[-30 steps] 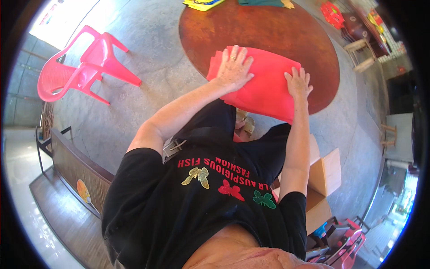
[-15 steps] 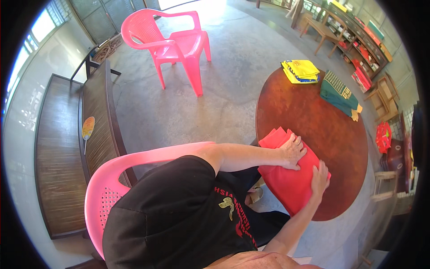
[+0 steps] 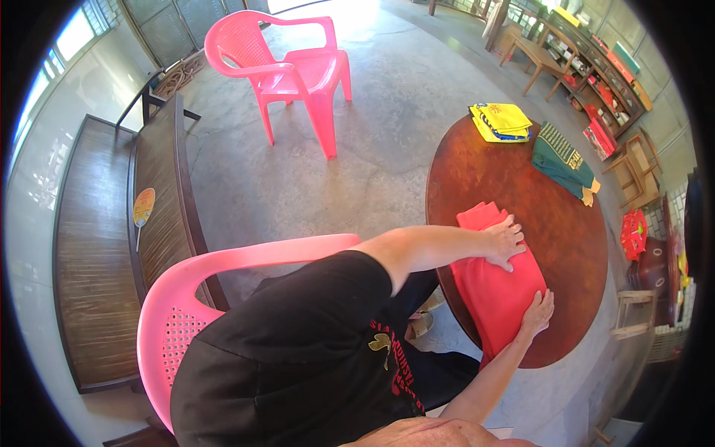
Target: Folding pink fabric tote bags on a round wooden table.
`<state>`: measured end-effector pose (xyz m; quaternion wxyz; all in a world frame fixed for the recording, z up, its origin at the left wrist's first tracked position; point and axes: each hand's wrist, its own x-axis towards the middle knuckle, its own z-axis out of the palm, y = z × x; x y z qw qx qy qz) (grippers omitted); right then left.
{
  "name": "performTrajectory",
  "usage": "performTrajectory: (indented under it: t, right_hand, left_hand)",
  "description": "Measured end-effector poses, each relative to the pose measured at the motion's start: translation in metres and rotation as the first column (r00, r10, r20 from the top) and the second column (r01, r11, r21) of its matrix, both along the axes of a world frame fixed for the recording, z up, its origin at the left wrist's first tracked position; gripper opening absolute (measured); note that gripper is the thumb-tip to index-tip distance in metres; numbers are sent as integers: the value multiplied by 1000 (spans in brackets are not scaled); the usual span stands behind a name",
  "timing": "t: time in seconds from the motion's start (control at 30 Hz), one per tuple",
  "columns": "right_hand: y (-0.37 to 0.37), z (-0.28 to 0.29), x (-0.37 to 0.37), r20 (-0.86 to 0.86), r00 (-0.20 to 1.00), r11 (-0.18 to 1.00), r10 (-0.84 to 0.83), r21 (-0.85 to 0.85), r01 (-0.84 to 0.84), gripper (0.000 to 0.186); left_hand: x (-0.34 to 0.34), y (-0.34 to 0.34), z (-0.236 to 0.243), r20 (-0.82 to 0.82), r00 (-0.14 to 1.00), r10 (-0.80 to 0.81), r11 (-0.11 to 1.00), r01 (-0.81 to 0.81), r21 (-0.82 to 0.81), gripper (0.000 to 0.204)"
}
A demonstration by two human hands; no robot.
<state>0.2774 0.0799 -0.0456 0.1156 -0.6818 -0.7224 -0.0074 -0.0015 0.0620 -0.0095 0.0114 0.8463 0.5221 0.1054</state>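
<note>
On the near side of the round brown table (image 3: 570, 253) lies a folded red cloth garment (image 3: 491, 287), and part of it hangs over the edge toward my lap. My left hand (image 3: 506, 242) rests on its upper part, fingers spread flat over the fabric. At the garment's right edge, my right hand (image 3: 538, 311) lies with its fingers stretched out, touching the cloth. Beyond them on the tabletop sit a folded yellow garment (image 3: 503, 119) with blue trim and a folded dark green garment (image 3: 560, 158) with yellowish cuffs.
A pink plastic armchair (image 3: 316, 71) stands on the concrete floor ahead. Along the left runs a dark wooden bench (image 3: 97, 298) with a round hand fan (image 3: 144, 207) on it. Shelves (image 3: 603, 82) and wooden chairs (image 3: 538, 54) line the far right.
Both hands have slid a little to the right across the red garment. Its upper end has shifted up and right on the table, and my right hand's fingers have straightened.
</note>
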Motion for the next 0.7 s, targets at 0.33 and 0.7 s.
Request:
performTrajectory:
  t: [0.33, 0.7]
  right_hand:
    - [-69, -7, -20, 168, 984, 997, 62, 37, -69, 54]
    - [1, 25, -26, -11, 883, 882, 470, 47, -469, 49]
  left_hand:
    - [81, -58, -11, 151, 976, 154, 986, -162, 37, 47]
    - [58, -93, -33, 301, 948, 102, 990, -127, 64, 61]
